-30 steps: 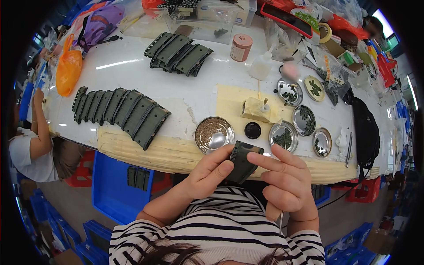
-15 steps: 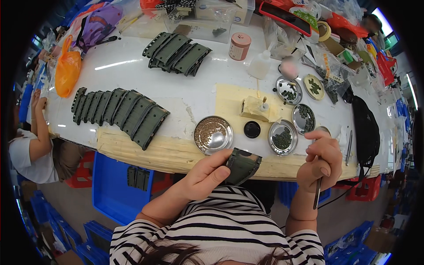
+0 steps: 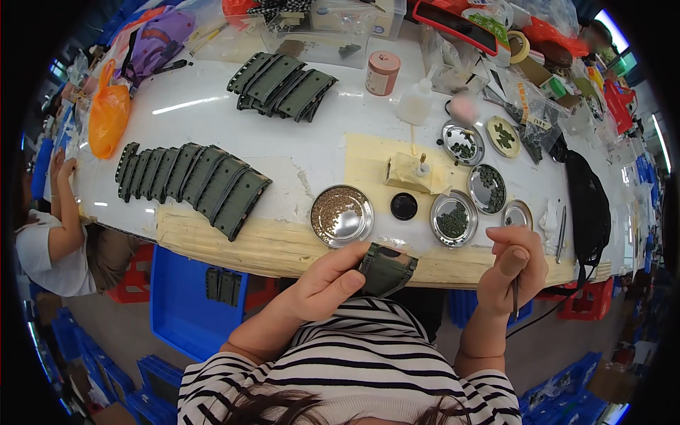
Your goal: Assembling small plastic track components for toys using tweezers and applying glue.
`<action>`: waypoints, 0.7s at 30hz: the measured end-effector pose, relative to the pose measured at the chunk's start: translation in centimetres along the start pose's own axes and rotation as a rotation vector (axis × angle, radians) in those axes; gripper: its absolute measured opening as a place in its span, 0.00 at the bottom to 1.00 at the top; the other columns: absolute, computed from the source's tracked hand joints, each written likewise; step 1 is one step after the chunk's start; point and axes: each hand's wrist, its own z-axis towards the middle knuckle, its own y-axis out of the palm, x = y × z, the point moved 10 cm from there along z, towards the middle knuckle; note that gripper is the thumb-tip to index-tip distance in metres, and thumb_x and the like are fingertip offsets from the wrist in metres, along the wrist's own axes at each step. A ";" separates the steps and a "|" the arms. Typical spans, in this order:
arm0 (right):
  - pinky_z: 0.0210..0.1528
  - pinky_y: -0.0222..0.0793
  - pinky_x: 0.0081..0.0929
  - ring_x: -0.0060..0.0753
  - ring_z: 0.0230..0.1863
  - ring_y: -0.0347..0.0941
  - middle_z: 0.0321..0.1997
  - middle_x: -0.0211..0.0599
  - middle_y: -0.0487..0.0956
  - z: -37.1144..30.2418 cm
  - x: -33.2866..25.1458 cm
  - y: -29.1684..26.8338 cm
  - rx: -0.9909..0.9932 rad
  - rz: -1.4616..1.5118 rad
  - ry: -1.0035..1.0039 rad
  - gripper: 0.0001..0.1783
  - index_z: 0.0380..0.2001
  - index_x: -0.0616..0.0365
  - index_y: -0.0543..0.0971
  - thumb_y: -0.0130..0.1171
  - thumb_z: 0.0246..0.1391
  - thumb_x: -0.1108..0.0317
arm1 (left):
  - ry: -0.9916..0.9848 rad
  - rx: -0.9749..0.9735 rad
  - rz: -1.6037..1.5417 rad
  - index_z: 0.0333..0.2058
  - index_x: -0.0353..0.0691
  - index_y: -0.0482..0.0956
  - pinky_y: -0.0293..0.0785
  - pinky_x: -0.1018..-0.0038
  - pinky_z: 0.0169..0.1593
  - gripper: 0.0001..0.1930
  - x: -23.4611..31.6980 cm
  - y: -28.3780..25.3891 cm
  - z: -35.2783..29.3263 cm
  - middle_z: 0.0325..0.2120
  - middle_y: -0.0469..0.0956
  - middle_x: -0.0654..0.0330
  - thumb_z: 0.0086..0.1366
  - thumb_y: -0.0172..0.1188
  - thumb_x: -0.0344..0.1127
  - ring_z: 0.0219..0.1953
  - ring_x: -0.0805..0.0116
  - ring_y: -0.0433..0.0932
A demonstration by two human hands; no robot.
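Note:
My left hand is closed on a curved dark green plastic piece with a ribbed edge and a patch of tan and black, held just off the table's front edge. Out to the right, my right hand is raised with fingers curled around slim metal tweezers; their tips are hidden by the hand. A round metal tin of tiny tan parts lies beyond my left hand. Nearest my right hand are a tin of small green bits and a smaller tin.
Similar green pieces stand in a row at left and a stack behind. A yellow-wrapped block, a black cap and a plastic bottle occupy the middle. Loose tweezers lie right; a blue bin sits below left.
My right hand has turned a little and shifted slightly down, uncovering the small tin behind it. The green piece has tilted slightly in my left hand.

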 end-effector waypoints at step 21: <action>0.40 0.62 0.23 0.28 0.33 0.65 0.37 0.37 0.67 -0.2 -3.1 -0.6 0.033 -0.238 -0.125 0.19 0.45 0.59 0.80 0.48 0.53 0.83 | -0.160 0.161 -0.213 0.61 0.32 0.58 0.73 0.74 0.47 0.34 1.5 -2.5 -2.4 0.44 0.75 0.53 0.59 0.62 0.34 0.41 0.69 0.77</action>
